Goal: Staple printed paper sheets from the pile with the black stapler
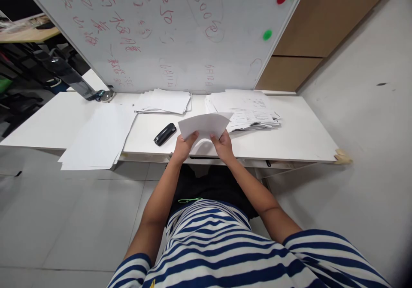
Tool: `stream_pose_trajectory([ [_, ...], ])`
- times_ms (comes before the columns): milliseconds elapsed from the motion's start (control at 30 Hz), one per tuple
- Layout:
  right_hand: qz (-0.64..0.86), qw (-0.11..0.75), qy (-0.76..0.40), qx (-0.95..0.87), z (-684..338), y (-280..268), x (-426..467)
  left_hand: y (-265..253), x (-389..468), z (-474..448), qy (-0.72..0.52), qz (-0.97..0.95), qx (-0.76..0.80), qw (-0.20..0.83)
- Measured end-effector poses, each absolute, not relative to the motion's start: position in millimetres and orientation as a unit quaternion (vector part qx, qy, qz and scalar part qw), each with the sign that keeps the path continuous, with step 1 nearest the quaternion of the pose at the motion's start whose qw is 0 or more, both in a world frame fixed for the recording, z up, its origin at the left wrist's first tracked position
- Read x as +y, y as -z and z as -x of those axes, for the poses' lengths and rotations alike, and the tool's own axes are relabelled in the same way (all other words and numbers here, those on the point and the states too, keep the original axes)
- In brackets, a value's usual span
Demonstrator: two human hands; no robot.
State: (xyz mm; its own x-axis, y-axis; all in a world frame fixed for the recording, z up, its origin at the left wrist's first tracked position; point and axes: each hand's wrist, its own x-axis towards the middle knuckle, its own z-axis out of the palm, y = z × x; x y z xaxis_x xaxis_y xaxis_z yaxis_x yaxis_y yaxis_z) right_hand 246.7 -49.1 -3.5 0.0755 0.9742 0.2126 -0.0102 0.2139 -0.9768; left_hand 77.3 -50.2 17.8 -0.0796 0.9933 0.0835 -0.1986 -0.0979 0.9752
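Both hands hold white paper (204, 125) in front of me, above the near edge of the desk. My left hand (184, 146) grips its left side with the thumb on top. On the right side my right hand (223, 145) pinches it the same way. The paper bows between the hands; how many sheets it is I cannot tell. A black stapler (165, 134) lies on the desk just left of my left hand. Beyond the paper are a stack of white sheets (164, 101) and, to the right, a messier pile of printed papers (249, 110).
Blank sheets (99, 135) overhang the desk's front edge on the left. A dark bottle (72, 74) and a small round object (107, 96) are at the back left. A whiteboard (180, 52) with red writing rises behind the white desk (289, 137). Cardboard boxes (322, 26) stand behind, right.
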Motion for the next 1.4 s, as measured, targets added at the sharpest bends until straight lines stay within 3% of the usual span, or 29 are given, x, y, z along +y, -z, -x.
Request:
stream_pose_trajectory([
  [233, 0.495, 0.575, -0.417, -0.5, -245.4, 16.6, -57.6, -16.9, -51.5, -81.2, -0.659, -0.327, 0.457, 0.5],
  [333, 0.47, 0.561, -0.481, -0.482, -238.9, 20.1, -72.2, -17.8, -58.7, -92.1, -0.679, -0.289, 0.449, 0.503],
  [500, 0.495, 0.54, -0.5, -0.463, -239.1, 17.8, -74.2, -8.1, -57.6, -99.2, -0.651, -0.33, 0.489, 0.478],
  [600, 0.534, 0.55, -0.449, -0.458, -256.4, 12.6, -52.0, -5.4, -49.2, -74.7, -0.603, -0.434, 0.557, 0.372],
  [767, 0.516, 0.521, -0.48, -0.481, -280.4, 10.3, -16.7, -3.5, -34.5, -21.7, -0.387, -0.561, 0.73, 0.05],
  [867, 0.528, 0.466, -0.537, -0.465, -281.6, 13.5, -9.0, 3.0, -28.7, -7.4, -0.307, -0.568, 0.763, -0.017],
  [1200, 0.505, 0.437, -0.598, -0.443, -291.7, 13.5, -7.8, -7.6, -16.2, 36.8, -0.187, -0.637, 0.748, -0.018],
  [1400, 0.489, 0.392, -0.623, -0.468, -296.1, 10.2, -5.8, -0.4, -13.4, 44.2, -0.225, -0.659, 0.717, 0.018],
])
